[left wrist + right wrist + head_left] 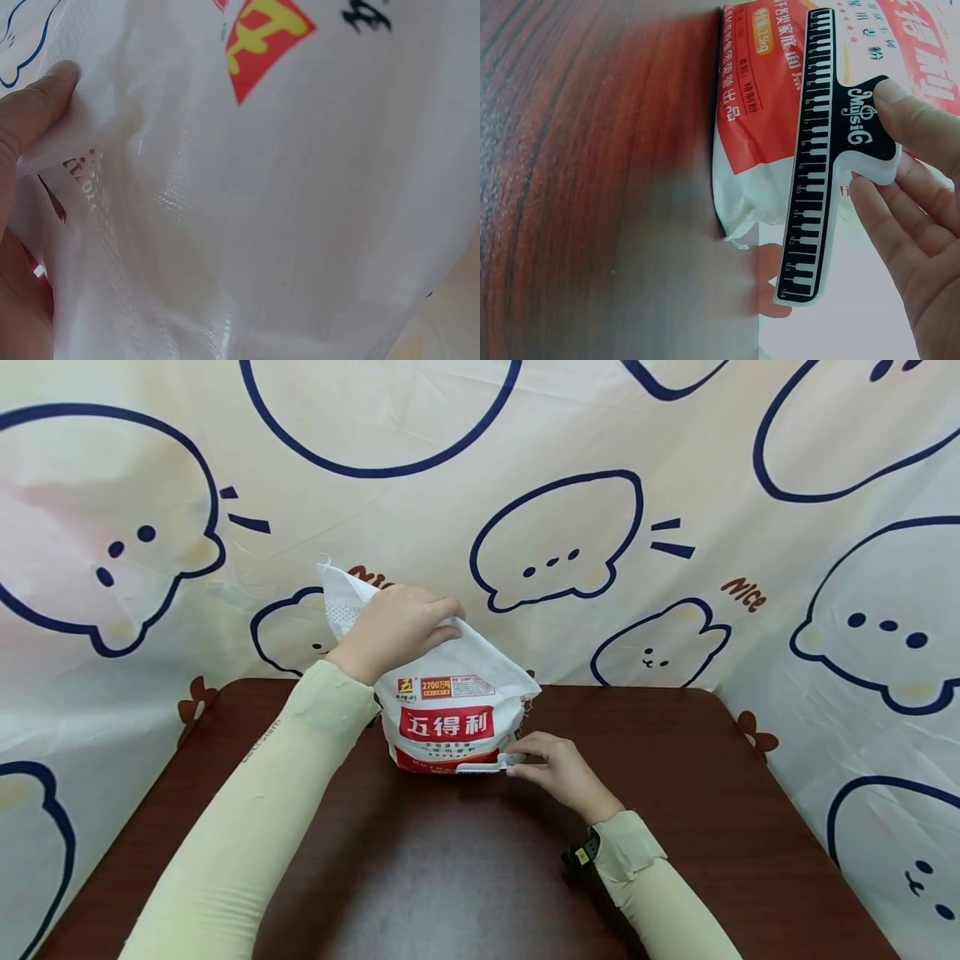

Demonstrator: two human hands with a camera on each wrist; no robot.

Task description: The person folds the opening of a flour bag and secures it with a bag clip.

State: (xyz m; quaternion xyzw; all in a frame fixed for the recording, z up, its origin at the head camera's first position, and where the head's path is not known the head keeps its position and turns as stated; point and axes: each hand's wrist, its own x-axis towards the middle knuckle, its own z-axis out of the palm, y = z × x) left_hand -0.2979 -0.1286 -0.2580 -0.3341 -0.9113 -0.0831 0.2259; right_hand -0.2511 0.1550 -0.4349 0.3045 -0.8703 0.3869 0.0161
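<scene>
A white and red flour bag [446,718] stands on the table, its upper part folded over and pulled to the left. My left hand [401,627] grips the bag's top, and in the left wrist view the thumb [45,101] presses on the white woven plastic [300,187]. Low in front of the bag's right side, my right hand [558,768] pinches a long clip [808,161] by its handle between thumb and fingers. The clip is black and white with a piano-key pattern and the word "Music". It overlaps the bag's red lower front in the right wrist view.
The dark brown wooden table [450,868] extends around the bag on all sides. Behind it and along both sides hangs a pale curtain [555,543] with cartoon outlines. A black wrist device [581,853] sits at the right cuff.
</scene>
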